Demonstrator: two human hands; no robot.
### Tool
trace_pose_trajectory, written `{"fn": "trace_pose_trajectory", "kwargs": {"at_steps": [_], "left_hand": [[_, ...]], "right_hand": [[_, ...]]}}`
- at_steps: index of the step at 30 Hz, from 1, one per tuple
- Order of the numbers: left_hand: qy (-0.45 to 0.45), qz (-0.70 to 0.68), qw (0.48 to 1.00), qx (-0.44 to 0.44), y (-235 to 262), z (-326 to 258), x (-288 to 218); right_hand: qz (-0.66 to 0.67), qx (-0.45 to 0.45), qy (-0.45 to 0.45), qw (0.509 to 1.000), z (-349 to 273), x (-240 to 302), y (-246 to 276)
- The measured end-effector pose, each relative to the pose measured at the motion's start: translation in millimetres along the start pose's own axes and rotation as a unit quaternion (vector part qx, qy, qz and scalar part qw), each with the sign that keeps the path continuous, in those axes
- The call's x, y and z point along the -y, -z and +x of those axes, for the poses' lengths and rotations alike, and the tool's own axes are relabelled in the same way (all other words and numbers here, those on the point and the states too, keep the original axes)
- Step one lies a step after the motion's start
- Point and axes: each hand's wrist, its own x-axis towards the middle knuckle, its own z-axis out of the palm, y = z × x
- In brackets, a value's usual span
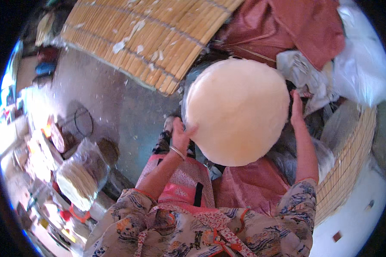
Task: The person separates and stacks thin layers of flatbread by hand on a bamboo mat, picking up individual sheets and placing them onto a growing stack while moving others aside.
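Note:
A large, round, cream-coloured stack of thin sheets [240, 113], looking like rice paper, lies between my two hands in front of me. My left hand [183, 136] grips its lower left edge, the thumb resting over the top and the other fingers partly hidden. At the opposite rim, my right hand [296, 109] presses against the side with its fingers pointing up and away. A thin clear plastic edge shows along the stack's left side. Dark red cloth or sheeting [248, 184] lies beneath its near side.
A slatted bamboo mat [146, 38] with pale flakes on it lies beyond, to the left. Dark red sheeting [283, 30] and white plastic bags [362, 64] are at the far right. Another woven mat [347, 167] curves along the right. A plastic-wrapped pale bundle [79, 177] stands at left.

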Motion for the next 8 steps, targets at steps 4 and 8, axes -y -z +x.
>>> {"fn": "trace_pose_trajectory", "kwargs": {"at_steps": [4, 8], "left_hand": [[0.046, -0.243, 0.969, -0.029, -46.1, -44.8, -20.5], [0.081, -0.247, 0.965, -0.026, -41.0, -30.0, -14.4]], "right_hand": [[0.038, 0.213, -0.057, 0.975, 4.7, 43.5, -30.0], [-0.053, 0.238, -0.072, 0.967, 4.9, 61.0, -51.2]]}}
